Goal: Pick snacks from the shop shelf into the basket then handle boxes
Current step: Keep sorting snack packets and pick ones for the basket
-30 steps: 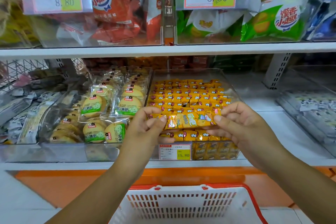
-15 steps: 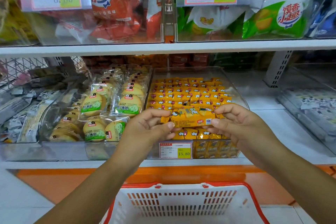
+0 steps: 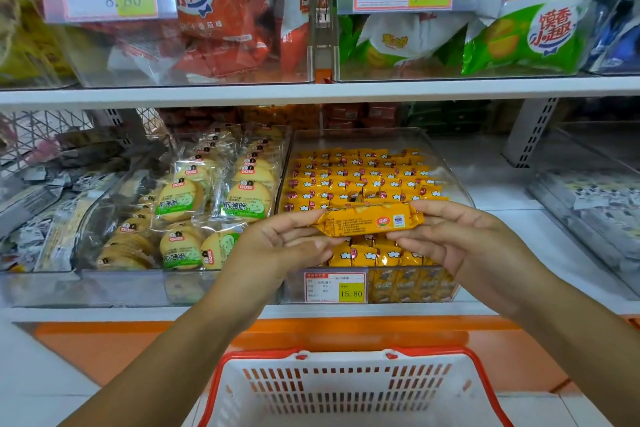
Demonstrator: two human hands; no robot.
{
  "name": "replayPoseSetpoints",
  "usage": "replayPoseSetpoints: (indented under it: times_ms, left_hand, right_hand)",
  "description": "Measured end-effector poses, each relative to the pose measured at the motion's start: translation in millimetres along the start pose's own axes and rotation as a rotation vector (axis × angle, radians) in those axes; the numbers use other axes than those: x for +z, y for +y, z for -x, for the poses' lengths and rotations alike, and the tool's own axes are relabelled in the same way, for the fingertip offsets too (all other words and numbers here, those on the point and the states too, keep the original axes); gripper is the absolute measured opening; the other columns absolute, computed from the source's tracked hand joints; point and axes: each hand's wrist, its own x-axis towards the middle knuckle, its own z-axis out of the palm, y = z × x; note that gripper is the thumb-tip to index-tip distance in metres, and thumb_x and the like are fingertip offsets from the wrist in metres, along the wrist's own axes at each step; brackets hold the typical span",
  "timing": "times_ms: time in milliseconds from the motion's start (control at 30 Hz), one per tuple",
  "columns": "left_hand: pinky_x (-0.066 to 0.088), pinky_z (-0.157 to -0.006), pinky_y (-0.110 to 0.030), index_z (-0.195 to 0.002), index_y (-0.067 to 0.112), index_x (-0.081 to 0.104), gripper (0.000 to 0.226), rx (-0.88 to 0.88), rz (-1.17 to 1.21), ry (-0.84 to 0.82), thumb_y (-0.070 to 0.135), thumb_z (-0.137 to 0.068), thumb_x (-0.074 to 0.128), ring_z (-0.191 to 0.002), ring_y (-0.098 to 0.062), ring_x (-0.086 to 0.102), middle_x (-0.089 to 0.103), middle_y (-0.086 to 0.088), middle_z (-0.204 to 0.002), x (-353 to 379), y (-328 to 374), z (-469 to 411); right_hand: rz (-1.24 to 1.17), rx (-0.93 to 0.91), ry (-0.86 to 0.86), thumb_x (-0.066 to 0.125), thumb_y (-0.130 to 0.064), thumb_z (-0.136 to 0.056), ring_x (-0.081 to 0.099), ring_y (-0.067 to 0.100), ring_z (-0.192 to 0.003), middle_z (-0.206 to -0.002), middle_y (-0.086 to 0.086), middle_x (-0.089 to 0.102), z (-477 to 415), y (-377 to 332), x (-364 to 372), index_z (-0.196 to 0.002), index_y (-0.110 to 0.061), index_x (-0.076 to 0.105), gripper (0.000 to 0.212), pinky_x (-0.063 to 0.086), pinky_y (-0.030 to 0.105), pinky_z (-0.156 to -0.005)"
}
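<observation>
A yellow snack packet [image 3: 370, 220] is held lengthwise between both hands, just above the front of a clear bin [image 3: 450, 177] full of the same yellow packets. My left hand [image 3: 280, 246] pinches its left end and my right hand [image 3: 460, 239] pinches its right end. The packet's printed back with a small red logo faces me. A white basket with a red rim [image 3: 346, 392] sits below, in front of the shelf, with nothing visible inside.
Left of the yellow bin is a clear bin of round biscuits in green-labelled wrappers [image 3: 194, 204]. The upper shelf [image 3: 311, 94] carries red and green snack bags [image 3: 519, 42] behind price tags. A price tag reading 15.80 [image 3: 334, 286] hangs below the hands.
The packet has been turned over between my hands, so its back now faces me. Both hands have stayed at the front of the yellow bin.
</observation>
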Motion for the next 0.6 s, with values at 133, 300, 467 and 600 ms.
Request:
replayPoseSetpoints:
  times_ms: [133,300,467,600]
  left_hand:
    - [0.061,-0.071,-0.026,-0.095,0.008,0.07,0.012,0.055,-0.091,0.059,0.008,-0.084,0.067,-0.089,-0.024,0.074,0.076,-0.009,-0.092,-0.3,-3.6,-0.4]
    - [0.06,-0.084,-0.035,-0.081,0.004,0.055,0.019,0.065,-0.079,0.082,0.021,-0.081,0.065,-0.09,-0.024,0.073,0.07,-0.012,-0.094,2.4,-7.0,-1.9]
    - [0.061,-0.078,-0.031,-0.091,0.0,0.048,0.009,0.039,-0.035,0.116,0.005,-0.099,0.051,-0.088,-0.021,0.071,0.056,-0.022,-0.087,10.2,-9.4,0.2]
    - [0.061,-0.071,-0.031,-0.108,0.013,0.053,0.016,0.079,0.031,0.153,0.006,-0.094,0.058,-0.088,-0.028,0.074,0.072,-0.013,-0.097,11.2,-5.8,2.5]
  right_hand:
    - [0.129,-0.053,-0.006,0.067,-0.014,-0.074,0.074,0.031,-0.091,-0.1,0.022,0.074,2.0,0.2,-0.3,-0.104,-0.006,0.064,0.031,0.061,0.026,-0.072]
    - [0.207,-0.085,0.033,0.088,-0.053,-0.055,0.072,0.028,-0.097,-0.099,0.015,0.074,1.4,4.6,1.1,-0.075,-0.011,0.066,0.051,0.059,0.028,-0.082]
    - [0.254,-0.068,0.056,0.068,-0.025,-0.074,0.073,0.031,-0.093,-0.099,0.015,0.074,3.1,8.2,5.9,-0.083,-0.004,0.057,0.024,0.054,0.043,-0.092]
    - [0.254,-0.139,0.096,0.066,-0.012,-0.082,0.074,0.034,-0.085,-0.097,0.016,0.074,6.0,5.5,10.7,-0.09,-0.01,0.052,0.016,0.061,0.035,-0.076]
